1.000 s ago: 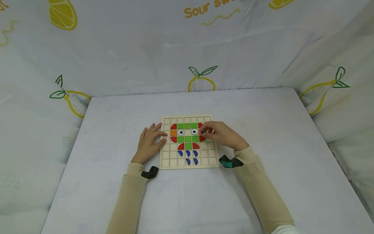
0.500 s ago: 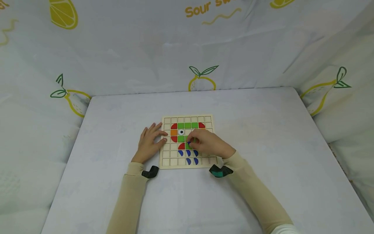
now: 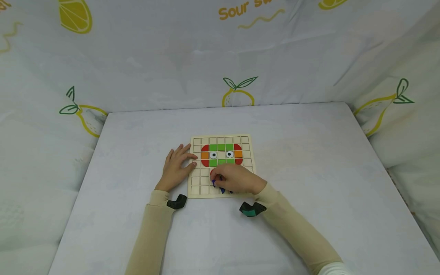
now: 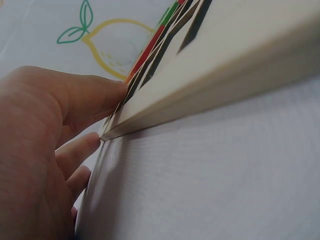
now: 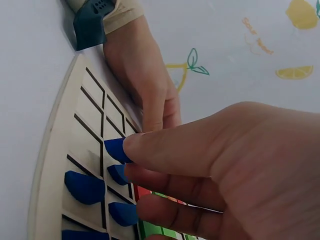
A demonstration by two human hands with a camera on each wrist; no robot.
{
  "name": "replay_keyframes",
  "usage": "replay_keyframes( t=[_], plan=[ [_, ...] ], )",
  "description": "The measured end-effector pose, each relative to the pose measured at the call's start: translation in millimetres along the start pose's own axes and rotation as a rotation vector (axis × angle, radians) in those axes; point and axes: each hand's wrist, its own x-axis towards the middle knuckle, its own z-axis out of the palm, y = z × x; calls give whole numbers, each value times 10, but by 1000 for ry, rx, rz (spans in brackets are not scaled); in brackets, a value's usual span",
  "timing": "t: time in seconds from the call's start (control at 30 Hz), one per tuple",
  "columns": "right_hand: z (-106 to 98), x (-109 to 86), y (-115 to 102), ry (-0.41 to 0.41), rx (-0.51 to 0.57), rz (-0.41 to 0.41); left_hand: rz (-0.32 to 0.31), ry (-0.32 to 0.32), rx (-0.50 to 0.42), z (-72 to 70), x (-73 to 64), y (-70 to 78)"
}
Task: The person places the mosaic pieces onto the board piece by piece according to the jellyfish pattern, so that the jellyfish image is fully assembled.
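Observation:
My right hand (image 3: 238, 178) is over the lower part of a pale wooden grid board (image 3: 194, 190). Its thumb and forefinger pinch a blue rounded piece (image 5: 115, 150), low over the grid in the right wrist view. Beside it, further blue rounded pieces (image 5: 85, 187) sit in cells, partly hidden by the hand in the head view. My left hand (image 3: 176, 169) rests at the board's left edge, fingers spread, thumb and fingertips touching the rim. Green squares (image 3: 221, 147), red rounded pieces (image 3: 238, 148), orange squares (image 3: 238, 154) and two eye pieces (image 3: 229, 154) fill cells higher up.
The board lies on a white-covered table (image 3: 302, 152). Behind it hangs a white cloth (image 3: 165, 57) printed with lemons. Each wrist wears a dark band with a camera mount (image 3: 252, 209).
My right hand has moved from the board's right side, down and left to its lower part, with the blue piece still pinched. The left hand stays in place.

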Motion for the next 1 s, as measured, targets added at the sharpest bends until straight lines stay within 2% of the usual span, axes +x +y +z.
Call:
replay_keyframes(
  t=[0.57,1.0],
  plan=[
    [140,1,-153,0,-182,28,-1,-3,9,9,11,-4],
    [156,16,-172,14,-199,57,2,-5,4,-9,0,1]
  ],
)
